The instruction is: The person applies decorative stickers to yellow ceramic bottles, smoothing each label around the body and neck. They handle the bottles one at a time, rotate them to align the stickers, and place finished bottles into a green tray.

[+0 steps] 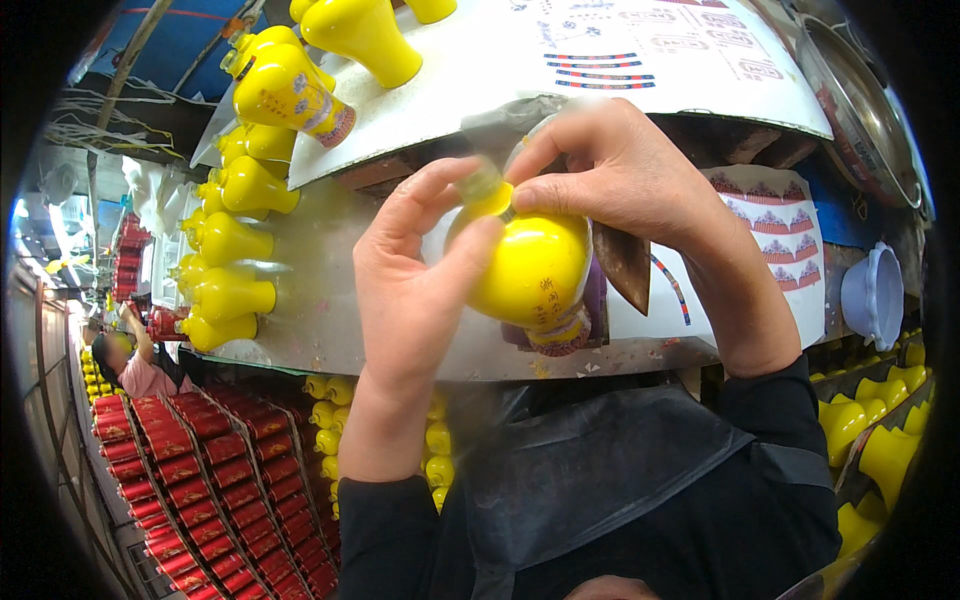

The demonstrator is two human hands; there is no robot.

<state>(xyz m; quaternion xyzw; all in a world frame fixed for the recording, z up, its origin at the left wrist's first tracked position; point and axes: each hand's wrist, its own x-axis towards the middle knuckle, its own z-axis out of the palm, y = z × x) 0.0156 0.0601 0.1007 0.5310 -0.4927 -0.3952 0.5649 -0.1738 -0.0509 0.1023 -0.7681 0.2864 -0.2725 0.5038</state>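
My left hand point(415, 290) cups a glossy yellow round-bellied bottle point(530, 270) held up over the edge of the metal work table point(330, 290), thumb across its shoulder. My right hand point(620, 175) pinches at the bottle's neck, where a clear plastic cap or sleeve point(483, 185) sits. A printed band shows at the bottle's base. Both hands are closed on the same bottle.
Several more yellow bottles point(235, 295) lie in a row at the table's left, others point(290, 90) on a white printed sheet point(600, 50). Red boxes point(200, 480) fill crates below left, yellow bottles point(870, 430) a crate at right. A pale bowl point(875, 295) and another person point(130, 365) are nearby.
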